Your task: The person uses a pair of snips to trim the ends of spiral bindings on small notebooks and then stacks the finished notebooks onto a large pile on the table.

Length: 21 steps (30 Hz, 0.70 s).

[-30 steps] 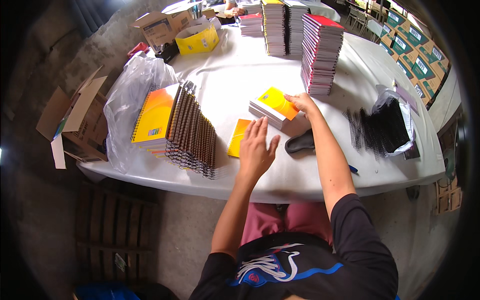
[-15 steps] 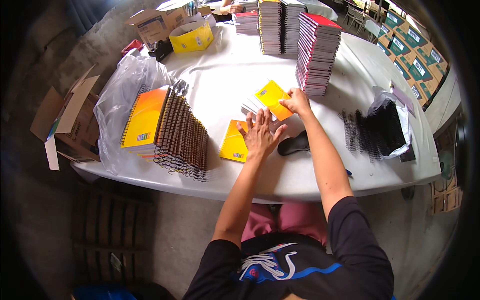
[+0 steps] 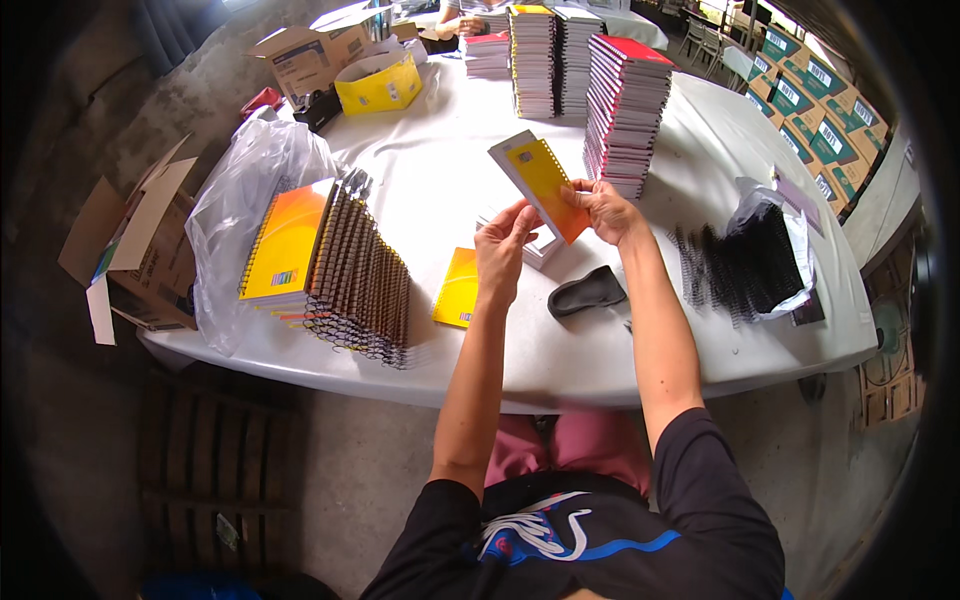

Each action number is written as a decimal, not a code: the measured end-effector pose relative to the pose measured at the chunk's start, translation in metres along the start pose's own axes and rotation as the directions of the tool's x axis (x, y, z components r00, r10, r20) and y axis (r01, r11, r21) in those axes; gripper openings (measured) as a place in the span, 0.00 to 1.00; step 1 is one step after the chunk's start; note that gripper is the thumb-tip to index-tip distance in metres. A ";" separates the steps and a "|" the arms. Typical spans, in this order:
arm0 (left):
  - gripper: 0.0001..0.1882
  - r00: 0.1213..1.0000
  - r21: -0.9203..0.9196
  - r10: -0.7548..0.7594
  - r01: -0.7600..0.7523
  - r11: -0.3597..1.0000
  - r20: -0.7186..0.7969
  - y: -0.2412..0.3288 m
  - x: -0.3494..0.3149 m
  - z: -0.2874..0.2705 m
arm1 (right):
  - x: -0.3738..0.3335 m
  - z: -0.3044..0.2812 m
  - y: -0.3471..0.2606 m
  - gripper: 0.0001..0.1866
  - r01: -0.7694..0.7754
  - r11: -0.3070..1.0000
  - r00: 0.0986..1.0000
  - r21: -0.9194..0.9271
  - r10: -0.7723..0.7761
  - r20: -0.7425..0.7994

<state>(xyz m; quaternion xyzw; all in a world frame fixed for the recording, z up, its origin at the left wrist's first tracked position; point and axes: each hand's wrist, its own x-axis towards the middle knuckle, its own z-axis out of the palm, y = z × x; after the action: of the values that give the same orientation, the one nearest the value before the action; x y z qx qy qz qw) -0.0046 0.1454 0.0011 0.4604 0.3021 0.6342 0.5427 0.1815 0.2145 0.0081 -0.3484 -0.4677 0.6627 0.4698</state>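
Both hands hold up a thin yellow and orange notebook [image 3: 540,178], tilted, with white pages showing along its left edge and a row of holes along its right edge. My right hand [image 3: 607,210] pinches its lower right side between thumb and fingers. My left hand [image 3: 503,250] is closed at its lower left edge. Beneath them lies a stack of white pages [image 3: 541,252], partly hidden. To the left of it, a yellow notebook [image 3: 455,288] lies flat, partly covered by my left forearm. A dark, rounded, elongated object [image 3: 587,292] rests below my right hand.
At left stands a large stack of wire-bound notebooks [image 3: 285,245] beside a clear plastic bag [image 3: 235,205]. A tall red-covered notebook stack [image 3: 625,115] rises beyond my right hand. Black binding coils [image 3: 745,262] lie at right. Open cartons [image 3: 150,245] stand left. Another person's hand [image 3: 470,25] shows far back.
The notebook has been lifted off the pages and tilted up. My left hand, spread over the pages before, has closed on the notebook's lower edge.
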 end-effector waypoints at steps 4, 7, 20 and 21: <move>0.23 0.996 -0.129 -0.059 0.068 0.989 0.072 0.019 -0.005 0.007 | -0.016 0.009 0.001 0.17 -0.060 0.980 0.991 0.189 0.036 0.126; 0.28 0.995 -0.241 -0.041 0.062 0.969 0.092 0.022 -0.009 0.013 | -0.018 0.002 0.013 0.16 -0.096 0.925 0.979 0.368 0.021 0.201; 0.48 0.965 0.722 0.179 0.016 0.692 -0.193 -0.016 0.015 -0.006 | -0.013 -0.030 0.015 0.13 0.074 0.858 0.805 -0.509 -0.353 -0.477; 0.49 0.970 0.859 0.161 0.079 0.505 -0.183 -0.019 0.017 -0.010 | -0.016 -0.025 0.012 0.12 0.078 0.850 0.800 -0.522 -0.366 -0.476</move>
<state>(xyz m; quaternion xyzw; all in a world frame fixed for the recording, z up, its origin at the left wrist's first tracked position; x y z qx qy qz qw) -0.0053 0.1674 -0.0155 0.5959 0.6290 0.4632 0.1861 0.2051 0.2055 -0.0111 -0.5719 -0.4965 0.3332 0.5616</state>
